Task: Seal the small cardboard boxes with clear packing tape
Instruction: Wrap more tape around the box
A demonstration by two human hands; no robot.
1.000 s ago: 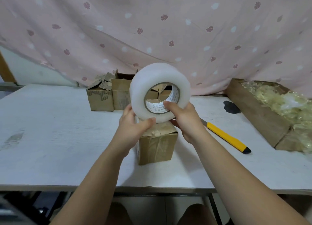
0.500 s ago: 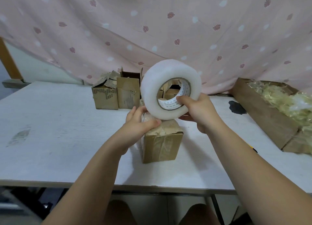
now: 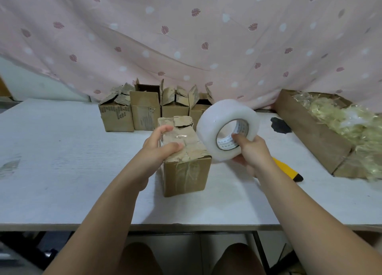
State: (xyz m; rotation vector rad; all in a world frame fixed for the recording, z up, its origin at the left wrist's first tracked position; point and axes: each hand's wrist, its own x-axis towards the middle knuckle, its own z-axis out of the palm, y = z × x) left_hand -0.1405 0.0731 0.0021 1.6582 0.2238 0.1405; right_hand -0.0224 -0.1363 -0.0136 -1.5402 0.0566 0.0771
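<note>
tape roll [image 3: 226,130] moved right, off the box [image 3: 186,157].

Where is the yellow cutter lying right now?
In the head view the yellow cutter lies on the white table, right of centre, partly hidden behind the right hand, between the taped box and the wooden tray.

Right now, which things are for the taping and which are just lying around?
For the job: tape roll in the right hand; front box held by the left hand; row of boxes behind; maybe the yellow cutter.
Lying about: crate of pale shredded filler; pink curtain.
</note>
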